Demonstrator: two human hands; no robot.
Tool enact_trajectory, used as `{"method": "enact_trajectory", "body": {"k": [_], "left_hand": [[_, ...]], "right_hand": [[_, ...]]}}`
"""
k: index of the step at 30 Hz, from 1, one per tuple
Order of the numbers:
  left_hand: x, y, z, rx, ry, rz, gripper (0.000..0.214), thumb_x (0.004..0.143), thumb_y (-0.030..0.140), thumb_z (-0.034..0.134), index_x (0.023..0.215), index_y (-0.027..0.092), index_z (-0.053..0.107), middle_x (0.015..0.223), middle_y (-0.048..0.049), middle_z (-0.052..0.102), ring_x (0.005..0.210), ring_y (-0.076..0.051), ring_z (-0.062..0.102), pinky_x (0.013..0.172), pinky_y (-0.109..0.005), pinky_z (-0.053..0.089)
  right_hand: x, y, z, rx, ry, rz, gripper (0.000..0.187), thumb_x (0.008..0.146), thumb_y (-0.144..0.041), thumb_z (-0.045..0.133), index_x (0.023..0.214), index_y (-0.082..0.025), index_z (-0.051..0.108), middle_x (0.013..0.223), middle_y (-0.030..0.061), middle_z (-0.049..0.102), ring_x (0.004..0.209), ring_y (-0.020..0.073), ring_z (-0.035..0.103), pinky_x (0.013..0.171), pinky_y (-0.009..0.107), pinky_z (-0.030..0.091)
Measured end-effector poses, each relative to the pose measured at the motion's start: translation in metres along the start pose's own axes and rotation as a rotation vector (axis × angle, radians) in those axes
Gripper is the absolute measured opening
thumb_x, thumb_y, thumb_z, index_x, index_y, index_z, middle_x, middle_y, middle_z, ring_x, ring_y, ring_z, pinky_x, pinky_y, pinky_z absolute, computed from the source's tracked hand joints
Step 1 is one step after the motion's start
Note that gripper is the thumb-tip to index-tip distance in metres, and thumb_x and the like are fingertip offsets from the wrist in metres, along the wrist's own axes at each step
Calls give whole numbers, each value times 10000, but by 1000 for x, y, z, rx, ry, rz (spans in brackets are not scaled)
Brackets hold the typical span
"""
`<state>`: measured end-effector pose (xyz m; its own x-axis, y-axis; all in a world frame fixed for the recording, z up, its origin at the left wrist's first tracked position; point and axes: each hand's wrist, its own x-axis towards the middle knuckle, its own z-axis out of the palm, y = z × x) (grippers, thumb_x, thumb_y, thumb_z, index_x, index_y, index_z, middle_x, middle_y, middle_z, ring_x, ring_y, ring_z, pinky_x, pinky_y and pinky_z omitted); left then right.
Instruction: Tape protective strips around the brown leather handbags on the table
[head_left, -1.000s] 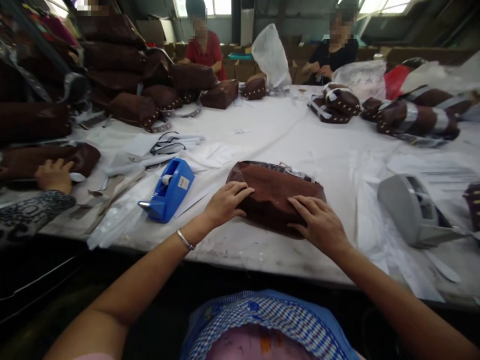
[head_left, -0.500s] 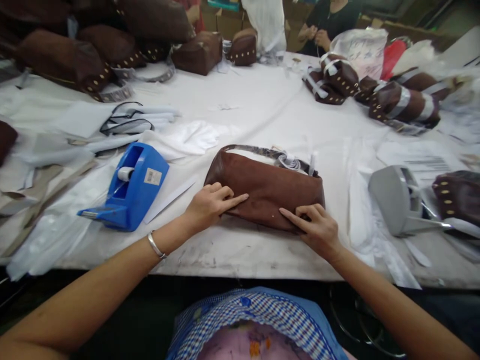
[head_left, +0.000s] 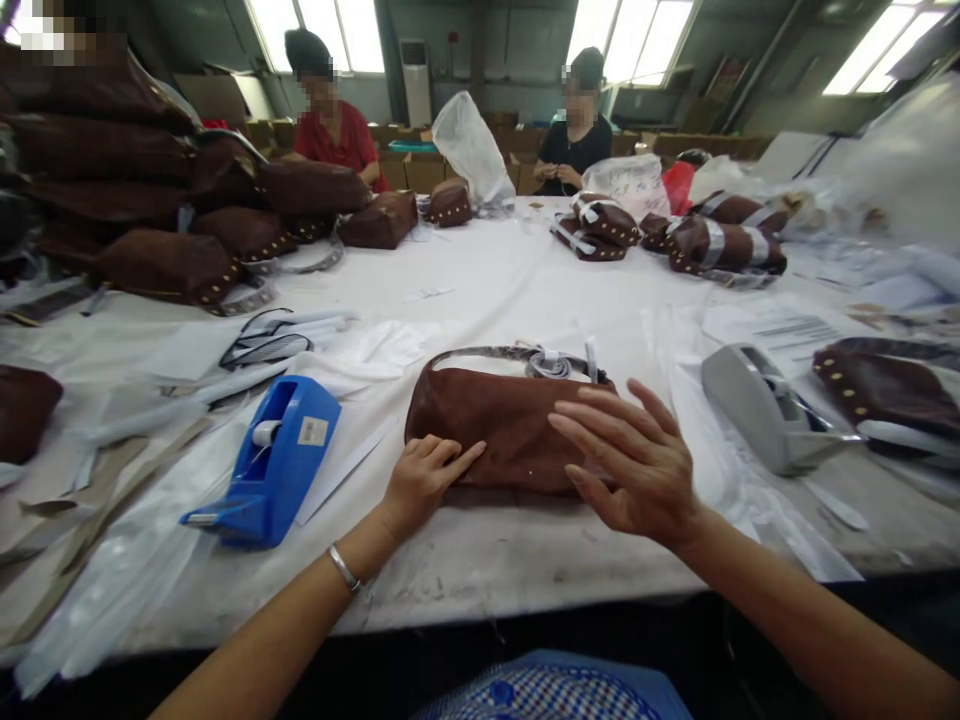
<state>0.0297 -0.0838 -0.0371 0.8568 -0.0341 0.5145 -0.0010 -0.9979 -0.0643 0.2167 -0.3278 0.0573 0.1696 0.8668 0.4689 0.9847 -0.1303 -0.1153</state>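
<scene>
A brown leather handbag (head_left: 495, 420) lies on the white-covered table right in front of me. Its strap loops along the far side, with a wrapped coil beside it. My left hand (head_left: 426, 480) grips the bag's near left edge, index finger stretched over the leather and the other fingers curled. Above the bag's right end, my right hand (head_left: 637, 465) is raised with fingers spread and nothing in it; it hides that end of the bag. A blue tape dispenser (head_left: 281, 465) stands to the left, and a grey tape dispenser (head_left: 765, 410) to the right.
Brown bags (head_left: 165, 265) are heaped at the far left. Several wrapped bags (head_left: 720, 245) lie at the far right. Clear plastic sheets (head_left: 112, 580) cover the near left side. Two people, one in a red shirt (head_left: 341, 135) and one in black (head_left: 581, 150), are across the table.
My right hand has lifted off the bag's near edge and opened. The left hand remains on the bag. My view has tilted up, showing more of the room.
</scene>
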Motion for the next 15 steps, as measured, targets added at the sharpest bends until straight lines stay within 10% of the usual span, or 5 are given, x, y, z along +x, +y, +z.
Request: {"method": "enact_trajectory", "body": {"k": [6,11,15], "left_hand": [[2,16,-19,-37,-69,-107,581,879,150,596,1423,338,522,982,-37,655,891,-203,563,752,-349,438],[46,22,-68,-241,-203,-245,407,897,509,615,1237,296,683,1108,-40,699,983,-212,634,837,-352,521],[72,16,-46,-124,-55,-216,523,970,465,515,1458,279,487,1523,-83,492,1412,-289,434,1188,-510,305]], "right_hand": [[2,7,70,-74,-71,-63,681,958,-401,585,1568,-286,304,1641,95,252,1504,364,219,1199,669,157],[0,11,72,-75,-59,-69,694,958,-388,588,1573,-271,288,1653,108,193,1517,363,169,1202,659,146],[0,12,70,-44,-46,-61,700,950,-390,599,1570,-269,297,1648,106,214,1518,360,167,1206,655,140]]}}
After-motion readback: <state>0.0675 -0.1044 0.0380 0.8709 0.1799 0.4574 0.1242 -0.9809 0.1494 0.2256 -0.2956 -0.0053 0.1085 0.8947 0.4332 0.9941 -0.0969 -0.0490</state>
